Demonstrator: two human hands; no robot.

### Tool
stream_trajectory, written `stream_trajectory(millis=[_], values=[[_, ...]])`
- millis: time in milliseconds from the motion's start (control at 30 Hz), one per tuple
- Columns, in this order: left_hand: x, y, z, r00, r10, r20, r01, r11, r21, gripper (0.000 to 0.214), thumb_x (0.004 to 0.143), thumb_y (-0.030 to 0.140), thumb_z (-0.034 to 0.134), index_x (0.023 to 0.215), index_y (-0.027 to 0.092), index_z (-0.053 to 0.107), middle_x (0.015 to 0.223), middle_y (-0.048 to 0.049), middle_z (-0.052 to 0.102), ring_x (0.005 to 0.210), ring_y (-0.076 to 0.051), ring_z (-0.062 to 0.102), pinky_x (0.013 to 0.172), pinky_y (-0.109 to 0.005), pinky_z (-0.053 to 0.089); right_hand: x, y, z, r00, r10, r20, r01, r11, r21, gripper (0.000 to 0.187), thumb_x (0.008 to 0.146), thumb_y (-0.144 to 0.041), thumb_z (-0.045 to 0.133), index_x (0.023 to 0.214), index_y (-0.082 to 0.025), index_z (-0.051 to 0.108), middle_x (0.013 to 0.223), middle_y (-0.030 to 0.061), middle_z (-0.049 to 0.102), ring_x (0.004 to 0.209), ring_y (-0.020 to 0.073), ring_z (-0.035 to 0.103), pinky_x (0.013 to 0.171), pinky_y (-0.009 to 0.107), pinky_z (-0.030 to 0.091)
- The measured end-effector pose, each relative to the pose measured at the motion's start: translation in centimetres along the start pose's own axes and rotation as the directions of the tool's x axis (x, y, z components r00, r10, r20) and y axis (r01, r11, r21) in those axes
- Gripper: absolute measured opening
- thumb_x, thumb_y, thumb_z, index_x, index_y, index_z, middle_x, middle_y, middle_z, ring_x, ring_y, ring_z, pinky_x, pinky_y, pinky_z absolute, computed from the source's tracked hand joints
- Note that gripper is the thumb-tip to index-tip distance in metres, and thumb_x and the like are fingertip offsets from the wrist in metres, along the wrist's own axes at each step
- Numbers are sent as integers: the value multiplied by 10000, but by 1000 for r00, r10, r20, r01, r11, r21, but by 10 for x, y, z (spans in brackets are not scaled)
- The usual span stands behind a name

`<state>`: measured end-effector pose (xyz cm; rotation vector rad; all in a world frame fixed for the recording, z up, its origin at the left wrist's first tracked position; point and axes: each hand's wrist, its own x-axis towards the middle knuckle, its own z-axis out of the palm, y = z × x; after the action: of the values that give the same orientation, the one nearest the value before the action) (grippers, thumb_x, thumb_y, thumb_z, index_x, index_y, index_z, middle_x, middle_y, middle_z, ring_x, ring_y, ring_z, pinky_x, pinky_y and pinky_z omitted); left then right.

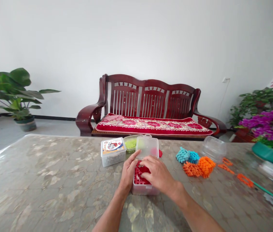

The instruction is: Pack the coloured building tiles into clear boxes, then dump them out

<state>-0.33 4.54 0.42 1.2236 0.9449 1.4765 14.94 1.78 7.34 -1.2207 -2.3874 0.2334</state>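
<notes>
A clear plastic box (146,190) full of red plastic interlocking pieces (139,179) stands in front of me, its lid (148,146) flipped up at the back. My left hand (128,170) grips the box's left side, fingers along the wall and rim. Over the opening, my right hand (157,172) has its fingers bent down onto the red pieces, thumb and fingers closed round some of them; the fingertips are partly hidden. One red piece (160,153) shows on the table beside the raised lid.
A closed labelled box (113,158) and a container of green pieces (131,144) stand behind left. Blue clusters (183,155), orange clusters (206,166) and a clear lid-like container (213,148) lie right. Purple flowers (269,129) stand at the far right; a wooden bench (141,96) is beyond the table.
</notes>
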Motion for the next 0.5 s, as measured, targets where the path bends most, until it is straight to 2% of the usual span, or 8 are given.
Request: stream_trajectory(millis=[267,333,400,500], values=[[0,1,0,1000,1,-14,-1,1000,-4,434,806,301,576,1199,157,693,1259,-75,683,1184,-264,591,1079,-361,369,0,-1,2,999,-37,-12,37,997,66,180,813,-148,663,944,-245,738,969,11,745,1054,186,602,971,323,444],[0,0,-1,1000,-5,-14,5,1000,-6,439,795,298,584,1199,166,695,1239,-72,694,1137,-259,615,1044,-350,400,1,2,-1,997,-23,-70,33,989,144,176,822,-156,650,938,-252,741,990,6,749,1019,169,627,962,311,455],[-1,-1,-1,999,-27,-19,26,999,-29,455,780,306,603,1205,169,694,1203,-69,710,1068,-254,643,985,-334,444,3,13,-4,980,54,-193,-10,974,226,164,843,-183,617,932,-247,739,997,13,748,971,164,652,938,308,474],[-3,-1,1,995,-93,-35,89,991,-103,509,772,328,621,1248,153,664,1046,-64,757,894,-227,683,849,-304,502,8,46,-7,896,273,-351,-167,938,304,198,874,-246,547,950,-218,727,980,42,745,920,186,670,868,319,512]])
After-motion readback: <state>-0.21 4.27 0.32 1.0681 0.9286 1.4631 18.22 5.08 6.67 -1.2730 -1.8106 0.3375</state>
